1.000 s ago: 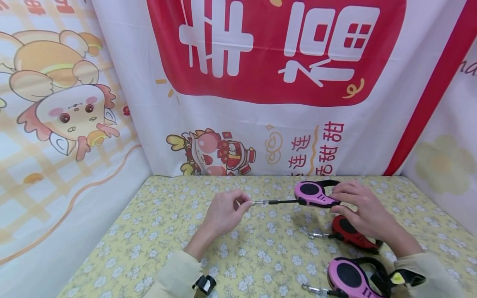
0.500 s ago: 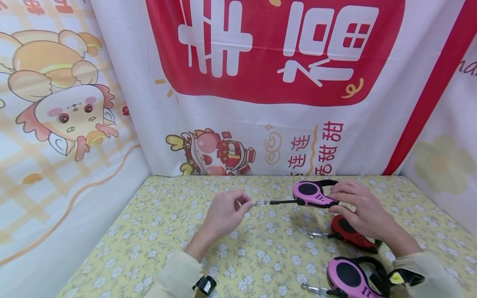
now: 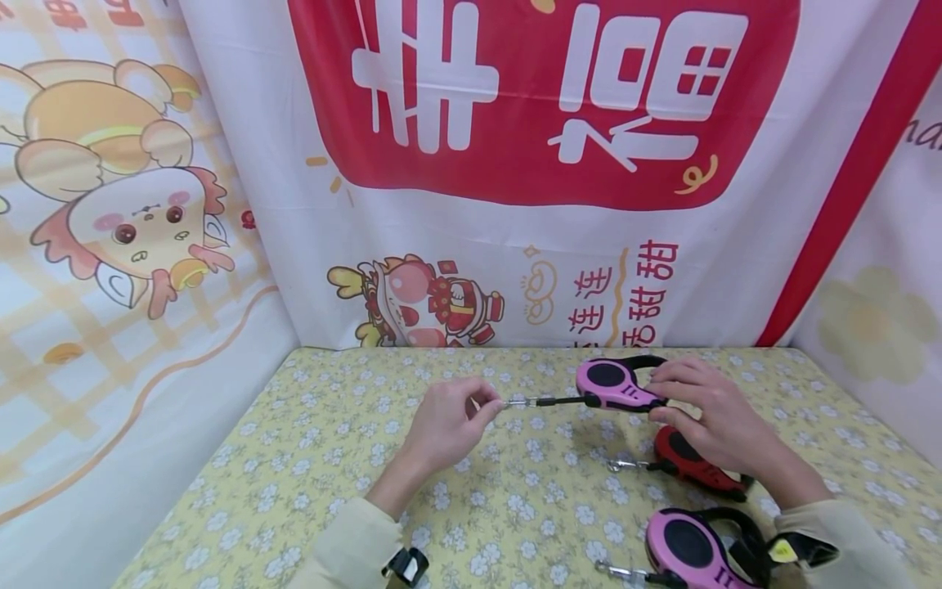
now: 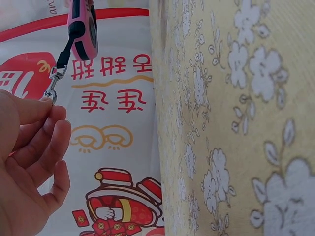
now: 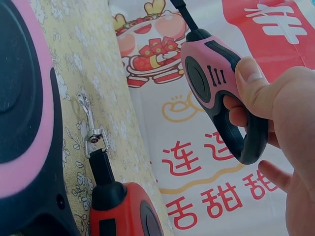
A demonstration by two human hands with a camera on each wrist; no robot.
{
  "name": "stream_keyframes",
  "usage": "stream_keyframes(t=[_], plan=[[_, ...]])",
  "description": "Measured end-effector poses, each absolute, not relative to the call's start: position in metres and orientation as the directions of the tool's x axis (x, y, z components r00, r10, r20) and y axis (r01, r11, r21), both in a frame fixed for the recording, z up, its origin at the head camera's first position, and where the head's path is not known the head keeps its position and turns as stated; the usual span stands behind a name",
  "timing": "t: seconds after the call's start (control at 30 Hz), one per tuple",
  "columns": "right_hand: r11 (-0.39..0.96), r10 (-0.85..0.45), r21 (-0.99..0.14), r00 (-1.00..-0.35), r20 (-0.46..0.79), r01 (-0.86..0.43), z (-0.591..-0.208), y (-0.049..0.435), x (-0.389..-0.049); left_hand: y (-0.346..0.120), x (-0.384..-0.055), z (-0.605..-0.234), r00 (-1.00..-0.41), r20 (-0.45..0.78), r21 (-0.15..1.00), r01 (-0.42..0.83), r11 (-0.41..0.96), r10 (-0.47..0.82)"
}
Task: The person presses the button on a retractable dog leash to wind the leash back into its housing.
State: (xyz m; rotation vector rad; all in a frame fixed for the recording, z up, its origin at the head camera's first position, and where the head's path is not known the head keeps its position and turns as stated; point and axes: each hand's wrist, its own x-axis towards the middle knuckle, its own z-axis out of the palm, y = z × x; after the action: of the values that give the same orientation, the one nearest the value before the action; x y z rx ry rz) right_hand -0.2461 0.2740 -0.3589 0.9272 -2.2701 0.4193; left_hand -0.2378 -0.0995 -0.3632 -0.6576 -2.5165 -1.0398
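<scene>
My right hand [image 3: 710,409] grips a pink and black retractable dog leash [image 3: 614,383] by its handle, the thumb on top of the casing in the right wrist view. Out of its nose runs a short black strap [image 3: 561,400] with a silver metal clip [image 4: 53,81]. Between thumb and forefinger my left hand [image 3: 449,421] pinches the end of that clip, in the left wrist view too. The strap stands straight between the hands, above the table. Below the right hand lies a red and black retractable leash [image 3: 695,460], its silver clip [image 5: 91,120] pointing left.
Nearer me on the right lies a second pink leash [image 3: 692,544], partly cut off by the lower edge. All sit on a table with a yellow floral cloth [image 3: 353,458]. A printed white and red curtain [image 3: 515,221] hangs at the back, with more cloth at both sides.
The leash has shifted very slightly to the left, and my left hand a touch to the right. Both hands keep their hold; the two leashes on the table stay put.
</scene>
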Motion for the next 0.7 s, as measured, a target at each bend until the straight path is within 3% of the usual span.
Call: stream_keyframes(t=[0.7], plan=[[0.658,-0.525,-0.045,-0.501,0.689,-0.751,-0.359,0.2692,-0.245,-0.0951,-0.2337,-0.362,-0.828,0.479,0.571,0.547,0.613,0.292]])
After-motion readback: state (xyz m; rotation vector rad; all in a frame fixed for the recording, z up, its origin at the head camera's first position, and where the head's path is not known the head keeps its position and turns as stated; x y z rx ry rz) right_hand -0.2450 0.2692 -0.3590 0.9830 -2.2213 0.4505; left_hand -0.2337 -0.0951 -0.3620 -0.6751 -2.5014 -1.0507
